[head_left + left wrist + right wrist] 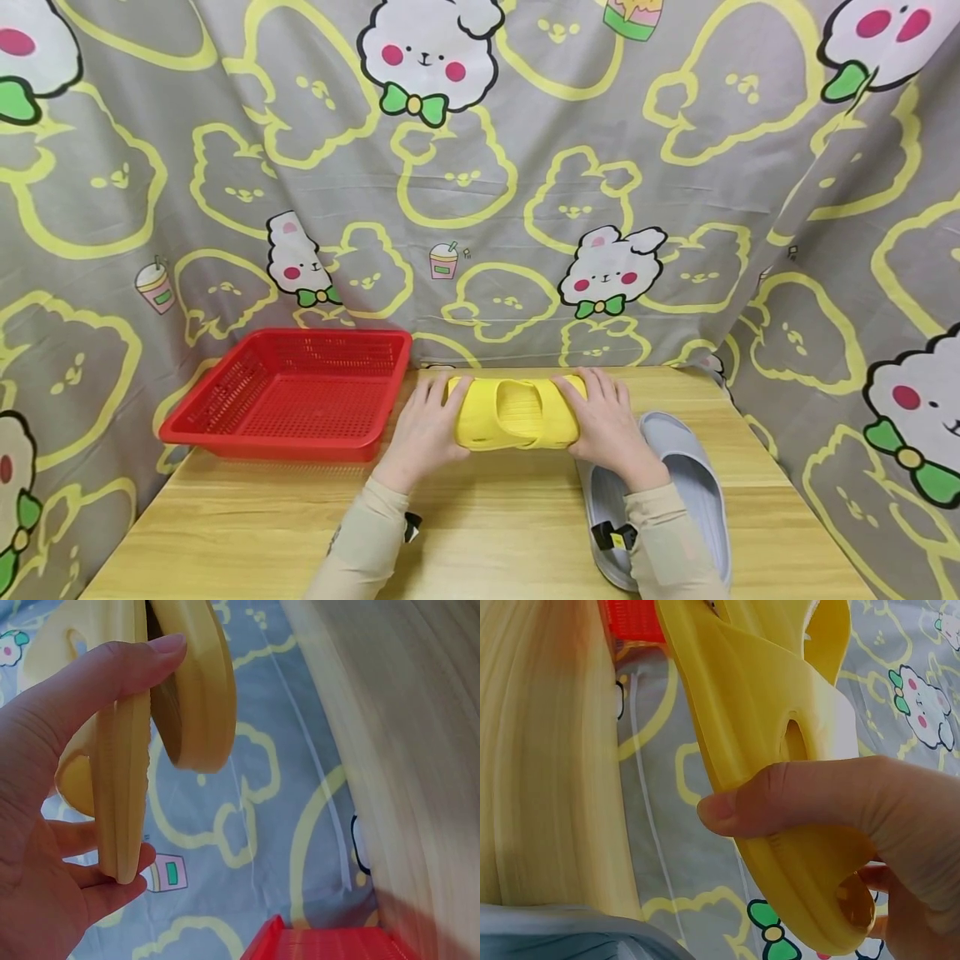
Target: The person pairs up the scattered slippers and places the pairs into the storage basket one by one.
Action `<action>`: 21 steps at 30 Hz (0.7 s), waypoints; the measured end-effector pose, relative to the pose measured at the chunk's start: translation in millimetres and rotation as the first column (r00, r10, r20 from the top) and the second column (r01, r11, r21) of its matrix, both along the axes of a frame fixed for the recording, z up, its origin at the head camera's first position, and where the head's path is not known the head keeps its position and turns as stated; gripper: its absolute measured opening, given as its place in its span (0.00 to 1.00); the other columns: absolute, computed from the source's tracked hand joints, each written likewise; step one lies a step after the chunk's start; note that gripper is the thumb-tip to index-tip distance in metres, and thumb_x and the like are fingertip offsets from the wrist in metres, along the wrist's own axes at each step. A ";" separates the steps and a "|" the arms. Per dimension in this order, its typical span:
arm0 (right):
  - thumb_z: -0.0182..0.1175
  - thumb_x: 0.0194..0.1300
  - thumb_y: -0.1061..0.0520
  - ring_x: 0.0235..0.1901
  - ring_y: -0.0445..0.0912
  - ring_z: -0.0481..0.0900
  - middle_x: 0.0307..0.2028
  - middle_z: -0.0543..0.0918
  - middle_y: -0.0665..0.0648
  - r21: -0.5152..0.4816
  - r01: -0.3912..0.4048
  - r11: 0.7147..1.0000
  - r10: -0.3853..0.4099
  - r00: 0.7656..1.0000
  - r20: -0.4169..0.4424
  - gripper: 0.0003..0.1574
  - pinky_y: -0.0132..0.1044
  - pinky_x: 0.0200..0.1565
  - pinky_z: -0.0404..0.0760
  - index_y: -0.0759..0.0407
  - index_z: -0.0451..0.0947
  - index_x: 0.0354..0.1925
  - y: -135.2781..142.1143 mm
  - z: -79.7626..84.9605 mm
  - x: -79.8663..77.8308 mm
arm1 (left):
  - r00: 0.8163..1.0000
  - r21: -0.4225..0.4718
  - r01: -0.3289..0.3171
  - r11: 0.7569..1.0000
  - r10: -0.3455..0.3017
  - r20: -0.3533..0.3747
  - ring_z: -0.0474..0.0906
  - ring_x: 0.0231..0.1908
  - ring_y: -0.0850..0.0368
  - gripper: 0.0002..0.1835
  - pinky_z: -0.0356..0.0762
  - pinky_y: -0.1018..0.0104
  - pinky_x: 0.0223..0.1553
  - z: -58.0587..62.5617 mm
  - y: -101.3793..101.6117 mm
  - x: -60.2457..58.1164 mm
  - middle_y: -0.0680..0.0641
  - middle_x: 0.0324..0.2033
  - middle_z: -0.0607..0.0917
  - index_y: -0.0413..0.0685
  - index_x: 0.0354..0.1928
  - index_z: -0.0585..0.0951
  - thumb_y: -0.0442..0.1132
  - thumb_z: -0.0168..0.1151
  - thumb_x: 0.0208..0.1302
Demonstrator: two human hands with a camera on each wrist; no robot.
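Observation:
Above the tabletop, the yellow slippers (480, 412) are held up lengthwise between both hands, a strap opening facing the head camera. My left hand (423, 429) grips their left end; the left wrist view shows its thumb across the top of a sole (124, 780), fingers beneath, and a second yellow part (206, 690) beside it with a gap between. At the other end my right hand (611, 425) holds on, its thumb (731, 814) lying across the yellow side in the right wrist view. Grey slippers (697, 483) lie on the table, partly hidden under the right forearm.
A red plastic basket (375, 437) with perforated sides stands at the back left of the wooden table (480, 533). Patterned grey cloth (487, 192) hangs behind the table and along both sides.

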State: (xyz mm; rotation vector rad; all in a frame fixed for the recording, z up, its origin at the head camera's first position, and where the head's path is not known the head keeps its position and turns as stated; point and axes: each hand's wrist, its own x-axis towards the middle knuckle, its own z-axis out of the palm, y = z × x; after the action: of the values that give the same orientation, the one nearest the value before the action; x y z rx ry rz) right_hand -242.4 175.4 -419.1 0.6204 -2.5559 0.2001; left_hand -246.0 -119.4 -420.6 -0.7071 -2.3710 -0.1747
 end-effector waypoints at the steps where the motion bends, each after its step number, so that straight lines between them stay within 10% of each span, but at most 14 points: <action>1: 0.81 0.22 0.53 0.62 0.61 0.63 0.61 0.68 0.65 0.000 0.000 1.000 0.000 1.000 -0.004 0.65 0.62 0.55 0.62 0.47 0.67 0.65 -0.5 -0.3 0.0 | 1.000 -0.001 -0.001 1.000 0.001 0.003 0.72 0.53 0.42 0.59 0.79 0.50 0.52 -0.2 0.5 0.2 0.40 0.56 0.75 0.51 0.64 0.69 0.56 0.83 0.20; 21: 0.78 0.24 0.56 0.64 0.61 0.62 0.63 0.67 0.64 -0.003 0.030 1.000 -0.030 1.000 0.000 0.66 0.63 0.59 0.61 0.45 0.64 0.67 1.4 7.5 4.5 | 1.000 0.022 -0.029 0.999 0.030 -0.009 0.71 0.58 0.38 0.65 0.71 0.45 0.62 -7.5 6.7 -1.8 0.37 0.60 0.73 0.47 0.70 0.63 0.53 0.83 0.20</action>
State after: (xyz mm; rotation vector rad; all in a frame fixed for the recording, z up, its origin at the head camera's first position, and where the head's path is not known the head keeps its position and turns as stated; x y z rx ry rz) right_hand -237.8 176.7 -411.6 0.5808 -2.5623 0.1940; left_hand -247.8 -112.7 -428.1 -0.6610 -2.3656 -0.1837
